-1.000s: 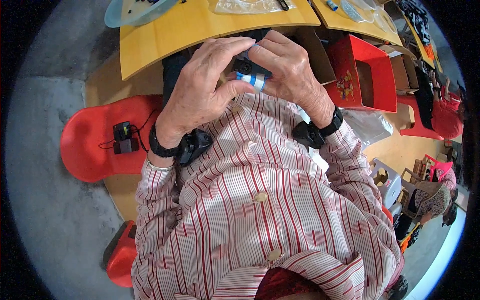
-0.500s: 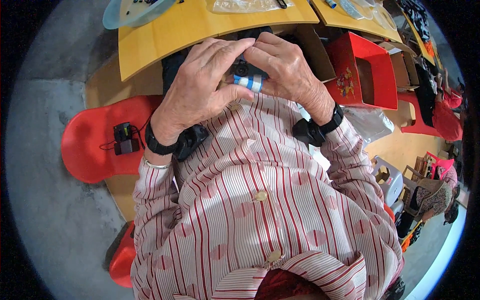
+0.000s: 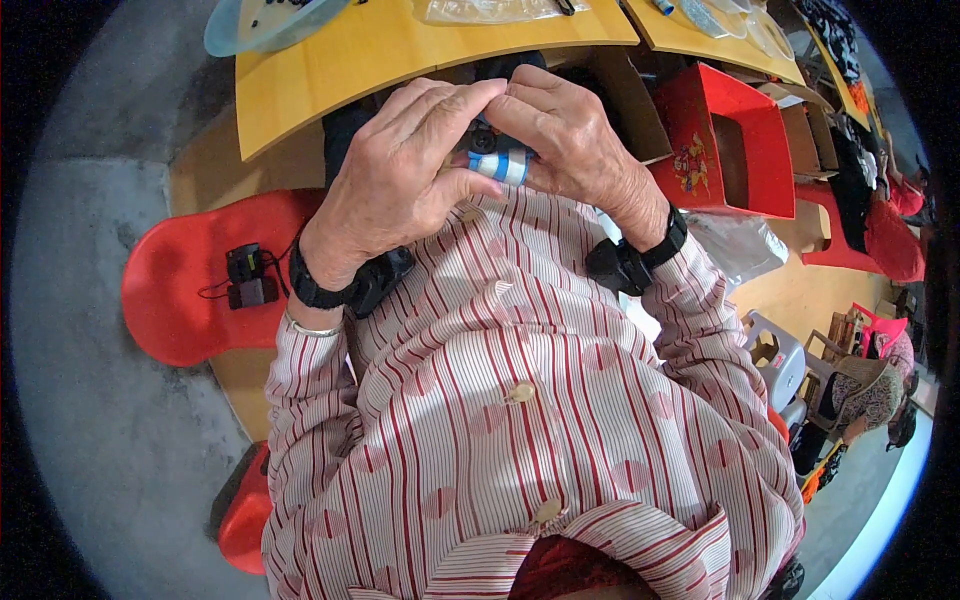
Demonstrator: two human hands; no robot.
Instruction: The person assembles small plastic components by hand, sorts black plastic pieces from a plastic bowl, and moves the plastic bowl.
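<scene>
- Head view: the left hand (image 3: 405, 165) and right hand (image 3: 570, 130) arch toward each other just in front of the counter (image 3: 340, 85), their fingertips meeting or nearly so.
- A small, round black part (image 3: 483, 141) sits in the hollow between them, partly hidden by the fingers.
- Both hands are curled around that space; I cannot tell whether either one pinches the part.
- A blue-and-white band (image 3: 498, 166) shows just below the part, beside the left thumb; it seems wrapped round a digit of the right hand.
- Each wrist wears a black strap, the left one (image 3: 318, 290) above a bracelet (image 3: 312, 330).
- On the counter, a pale blue bowl (image 3: 225, 42) with small dark bits stands at the left, a clear bag (image 3: 470, 12) farther right.
- A red box (image 3: 688, 150) stands right of the right hand, next to a carton (image 3: 640, 115).
- A red stool (image 3: 175, 280) at the left bears a black device (image 3: 250, 277).
</scene>
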